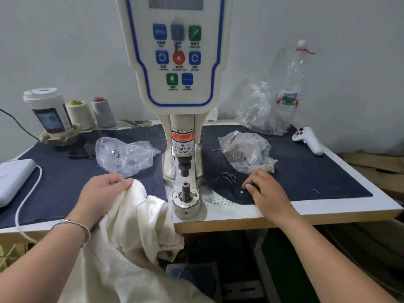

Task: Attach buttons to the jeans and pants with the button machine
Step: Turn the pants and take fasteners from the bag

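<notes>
Now your left hand (102,189) grips a fold of the cream cotton pants (122,237), which drape over the counter (284,217) edge just left of the white button machine (185,106). Your right hand (264,191) rests on the dark denim mat (306,171), fingertips curled at one small metal button stud (241,192). Three clear plastic bags (247,149) lie around the machine, and two thread cones (91,114) stand behind.
</notes>
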Demonstrator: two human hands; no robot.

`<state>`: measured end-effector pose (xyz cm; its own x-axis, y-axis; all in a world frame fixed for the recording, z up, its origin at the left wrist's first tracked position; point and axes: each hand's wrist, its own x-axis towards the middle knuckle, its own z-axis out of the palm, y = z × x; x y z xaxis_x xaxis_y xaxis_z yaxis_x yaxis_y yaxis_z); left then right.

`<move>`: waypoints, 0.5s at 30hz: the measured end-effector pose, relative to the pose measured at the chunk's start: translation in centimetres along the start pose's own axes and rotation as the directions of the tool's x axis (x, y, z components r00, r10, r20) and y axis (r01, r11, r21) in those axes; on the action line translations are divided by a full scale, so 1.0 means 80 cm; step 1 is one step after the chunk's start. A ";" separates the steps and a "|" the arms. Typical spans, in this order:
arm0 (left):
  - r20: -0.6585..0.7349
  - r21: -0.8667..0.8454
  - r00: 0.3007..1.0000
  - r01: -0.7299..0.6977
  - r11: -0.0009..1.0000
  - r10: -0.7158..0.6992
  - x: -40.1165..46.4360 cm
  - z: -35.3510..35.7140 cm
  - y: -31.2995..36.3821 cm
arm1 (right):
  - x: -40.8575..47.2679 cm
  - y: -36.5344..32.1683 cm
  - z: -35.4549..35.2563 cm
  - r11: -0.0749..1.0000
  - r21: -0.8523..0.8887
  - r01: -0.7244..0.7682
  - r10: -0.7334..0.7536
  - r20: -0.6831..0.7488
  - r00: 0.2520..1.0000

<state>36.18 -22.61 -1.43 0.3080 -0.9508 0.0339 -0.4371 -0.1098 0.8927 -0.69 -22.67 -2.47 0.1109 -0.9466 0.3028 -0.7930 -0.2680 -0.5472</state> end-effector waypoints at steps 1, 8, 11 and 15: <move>0.002 -0.001 1.000 0.000 1.000 0.000 0.000 0.000 0.000 | -0.001 0.000 -0.001 1.000 0.022 -0.008 0.008 -0.001 1.000; 0.002 -0.002 1.000 -0.015 1.000 0.015 -0.001 0.000 0.000 | 0.000 -0.001 0.003 0.998 -0.063 -0.004 0.006 0.016 1.000; 0.002 0.005 1.000 -0.017 1.000 0.017 -0.002 0.000 0.002 | 0.000 -0.001 0.002 0.996 -0.091 -0.008 0.010 0.021 1.000; -0.011 0.012 1.000 -0.010 1.000 0.010 -0.001 0.000 0.003 | 0.003 -0.027 -0.003 0.980 0.194 -0.042 0.056 -0.068 0.996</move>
<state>36.01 -22.57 -1.22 0.3129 -0.9486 0.0474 -0.4502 -0.1042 0.8868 0.87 -22.28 -1.01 0.0252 -0.9456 0.3243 -0.6653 -0.2580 -0.7006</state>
